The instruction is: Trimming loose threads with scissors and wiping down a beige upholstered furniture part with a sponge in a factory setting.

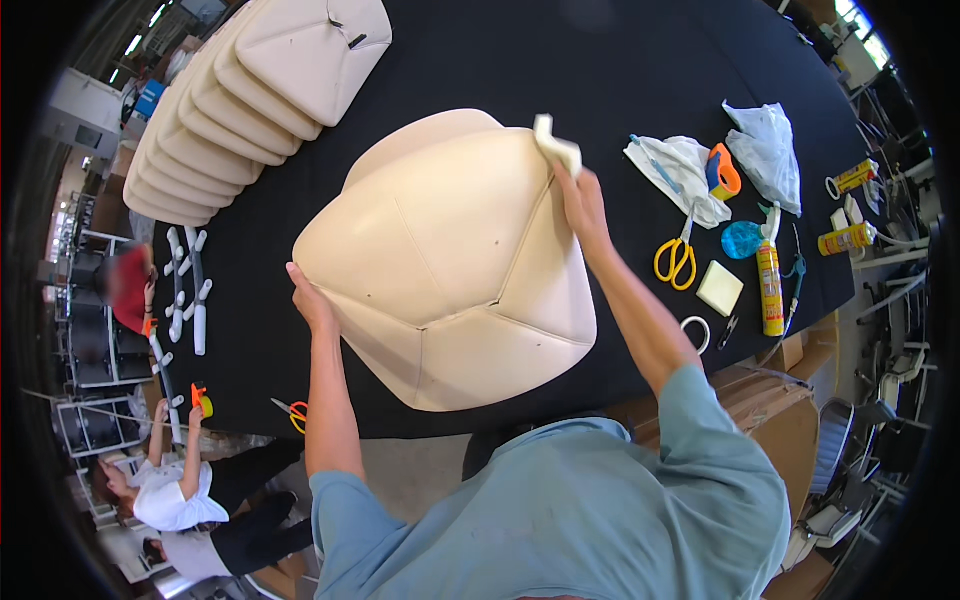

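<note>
A cream, leather-like chair seat shell with seams meeting in a Y rests on the black-covered table in front of me. Its left edge is gripped by my left hand, the thumb lying on top and the other fingers hidden beneath. At the far right corner, my right hand pinches a small white foam-like piece and presses it against the shell's edge. Behind this shell, another rounded cream part shows; whether it is joined to it I cannot tell.
Stacked cream shells stand far left, near white-wrapped tubes. To the right lie yellow-handled scissors, a pale sponge, a yellow spray can, an orange tape dispenser and white cloth. Co-workers are at the left.
</note>
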Available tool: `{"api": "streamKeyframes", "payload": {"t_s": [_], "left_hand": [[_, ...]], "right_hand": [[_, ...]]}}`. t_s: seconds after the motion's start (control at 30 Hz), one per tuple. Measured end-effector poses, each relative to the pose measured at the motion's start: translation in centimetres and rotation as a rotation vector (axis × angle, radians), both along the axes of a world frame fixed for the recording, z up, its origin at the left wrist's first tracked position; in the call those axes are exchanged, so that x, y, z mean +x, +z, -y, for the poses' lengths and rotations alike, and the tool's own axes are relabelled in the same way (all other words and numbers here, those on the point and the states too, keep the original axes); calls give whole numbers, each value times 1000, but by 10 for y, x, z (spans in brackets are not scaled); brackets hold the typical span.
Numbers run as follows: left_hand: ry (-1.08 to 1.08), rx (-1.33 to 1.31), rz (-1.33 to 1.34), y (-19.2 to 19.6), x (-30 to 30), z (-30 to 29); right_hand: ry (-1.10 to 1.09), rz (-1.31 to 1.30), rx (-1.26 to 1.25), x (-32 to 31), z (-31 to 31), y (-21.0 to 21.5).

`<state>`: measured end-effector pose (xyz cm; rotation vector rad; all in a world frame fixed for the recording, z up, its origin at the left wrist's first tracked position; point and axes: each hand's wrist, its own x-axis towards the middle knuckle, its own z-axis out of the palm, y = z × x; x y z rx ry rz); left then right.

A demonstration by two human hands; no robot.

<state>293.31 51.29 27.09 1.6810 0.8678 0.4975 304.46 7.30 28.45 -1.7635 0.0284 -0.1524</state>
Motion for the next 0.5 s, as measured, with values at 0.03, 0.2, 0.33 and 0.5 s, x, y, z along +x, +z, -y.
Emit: {"api": "streamKeyframes", "payload": {"t_s": [0.03, 0.2, 0.33, 0.5], "left_hand": [[4, -29, 34, 1, -2, 1], [-22, -86, 92, 5, -1, 3], [-42, -98, 72, 2, 0, -2], [-40, -73, 66, 14, -5, 10]], "right_hand": [[-26, 213, 23, -25, -4, 0], [157, 465, -451, -12, 14, 13], [317, -164, -254, 75, 18, 28], [374, -7, -23, 53, 11, 28]]}}
